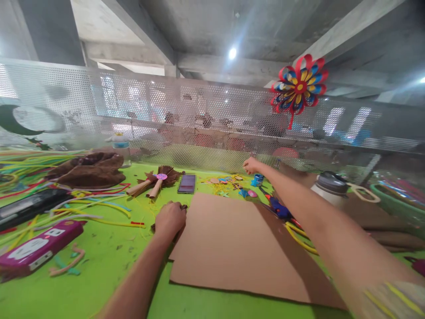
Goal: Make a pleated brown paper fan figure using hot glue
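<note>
My left hand (170, 218) is closed around a small dark brown thing at the left edge of the brown paper sheets (232, 248). Stretched out to the far side of the table, my right hand (251, 165) has its fingers curled; whether they hold anything is too small to tell. Just below it stands a small blue jar (257, 179), with scattered small colourful pieces (226, 180) to its left. A phone (187, 184) and a brown paper craft with a pink round label (161, 176) lie beyond my left hand.
On the left lie a purple box (43, 248), a black case (29, 208), pipe cleaners and brown cloth (89, 170). Blue-handled scissors (279, 207), a lidded bottle (330, 188) and a green basket (398, 204) are on the right. A perforated screen (199, 119) rises behind.
</note>
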A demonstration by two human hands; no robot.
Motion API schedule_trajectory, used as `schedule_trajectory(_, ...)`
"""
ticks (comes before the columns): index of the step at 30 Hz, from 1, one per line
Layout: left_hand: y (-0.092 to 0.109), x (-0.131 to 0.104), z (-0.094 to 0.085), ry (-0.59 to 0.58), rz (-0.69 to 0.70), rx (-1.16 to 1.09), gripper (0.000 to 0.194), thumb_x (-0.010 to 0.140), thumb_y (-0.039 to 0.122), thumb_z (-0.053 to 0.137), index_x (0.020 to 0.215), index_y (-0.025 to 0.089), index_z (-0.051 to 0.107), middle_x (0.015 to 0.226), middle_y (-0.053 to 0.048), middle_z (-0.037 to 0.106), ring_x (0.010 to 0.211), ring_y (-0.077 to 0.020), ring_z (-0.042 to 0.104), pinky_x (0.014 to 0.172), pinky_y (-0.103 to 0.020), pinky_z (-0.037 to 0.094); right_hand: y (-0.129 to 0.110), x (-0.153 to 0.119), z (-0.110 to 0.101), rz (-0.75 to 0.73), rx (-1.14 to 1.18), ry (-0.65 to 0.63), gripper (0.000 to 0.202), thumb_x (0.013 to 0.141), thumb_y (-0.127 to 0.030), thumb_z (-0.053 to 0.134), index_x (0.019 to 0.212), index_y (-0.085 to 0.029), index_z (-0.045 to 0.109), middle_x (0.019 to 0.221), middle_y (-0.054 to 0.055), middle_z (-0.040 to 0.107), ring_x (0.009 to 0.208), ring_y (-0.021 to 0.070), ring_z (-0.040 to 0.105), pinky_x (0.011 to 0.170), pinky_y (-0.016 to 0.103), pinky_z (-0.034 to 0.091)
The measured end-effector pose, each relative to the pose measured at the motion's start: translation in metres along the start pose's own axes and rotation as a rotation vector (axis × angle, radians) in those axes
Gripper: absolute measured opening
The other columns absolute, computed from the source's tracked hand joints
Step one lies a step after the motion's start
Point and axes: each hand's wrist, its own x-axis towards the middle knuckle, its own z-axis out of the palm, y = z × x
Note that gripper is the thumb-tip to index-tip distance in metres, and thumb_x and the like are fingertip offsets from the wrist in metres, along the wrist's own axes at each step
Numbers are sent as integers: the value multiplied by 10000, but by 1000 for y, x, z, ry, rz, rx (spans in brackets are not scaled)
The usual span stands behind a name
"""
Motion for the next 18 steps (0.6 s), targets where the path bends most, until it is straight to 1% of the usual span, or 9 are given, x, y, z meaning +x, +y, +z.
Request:
schedule_trajectory(3, 0, 0, -1, 1, 17, 17, 371, 820, 341, 353, 840, 148, 669, 935, -169, 643, 884, -310, 602, 672, -369, 464, -2, -33, 13, -75, -42, -11, 264, 870, -271, 520, 1058, -100, 593, 992, 88, 629, 849, 184, 608, 749, 331, 498)
schedule_trajectory(5, 0, 0, 0, 15, 34, 40, 374, 818, 333, 353, 850, 137, 670, 929, -176, 643, 884, -313, 600, 675, -373, 466, -7, -67, 30, -166, -56, -44, 230, 827, -223, 555, 982, -83, 652, 904, 89, 669, 821, 192, 617, 755, 289, 479)
schedule_trajectory(7, 1, -1, -1, 32, 55, 66, 374, 811, 321, 356, 857, 122, 670, 938, -185, 639, 896, -321, 594, 691, -383, 465, -13, -114, 50, -264, -67, -62, 266, 766, -215, 611, 1006, -111, 664, 985, 89, 669, 904, 206, 600, 832, 286, 444)
schedule_trajectory(9, 1, -2, -2, 39, 66, 71, 376, 802, 318, 368, 870, 105, 670, 967, -198, 632, 926, -330, 584, 721, -393, 462, -19, -169, 73, -384, -68, -66, 378, 739, -277, 636, 1096, -155, 632, 1133, 87, 620, 1033, 210, 549, 927, 291, 392)
schedule_trajectory(10, 2, -2, -3, 33, 65, 65, 378, 798, 321, 375, 879, 99, 669, 980, -204, 631, 941, -333, 581, 734, -394, 460, -22, -196, 85, -545, -86, -59, 448, 747, -324, 621, 1162, -157, 590, 1174, 105, 592, 1079, 223, 519, 953, 317, 374)
schedule_trajectory(11, 2, -2, -4, 23, 59, 55, 380, 794, 328, 384, 890, 95, 669, 992, -209, 630, 951, -333, 579, 743, -393, 459, -23, -222, 96, -660, -87, -60, 508, 751, -345, 610, 1220, -163, 540, 1195, 111, 574, 1100, 225, 501, 955, 328, 376)
schedule_trajectory(13, 3, -1, -7, -4, 47, 37, 382, 779, 345, 411, 912, 95, 668, 1009, -215, 633, 953, -329, 585, 743, -380, 461, -23, -264, 116, -755, -101, -15, 566, 733, -319, 619, 1262, -171, 483, 1224, 119, 544, 1143, 238, 460, 979, 358, 359)
schedule_trajectory(15, 3, 0, -11, -24, 46, 29, 387, 758, 356, 443, 933, 92, 665, 1017, -220, 636, 943, -323, 596, 732, -365, 466, -21, -286, 134, -734, -131, 108, 526, 730, -257, 611, 1234, -169, 491, 1225, 136, 529, 1144, 256, 445, 975, 391, 354)
schedule_trajectory(18, 4, 1, -18, -27, 77, 16, 422, 733, 359, 481, 1007, 83, 644, 1048, -216, 635, 976, -310, 593, 767, -338, 457, -15, -290, 149, -622, -174, 289, 253, 845, -177, 455, 1073, -159, 563, 1072, 137, 592, 1021, 238, 506, 902, 406, 390)
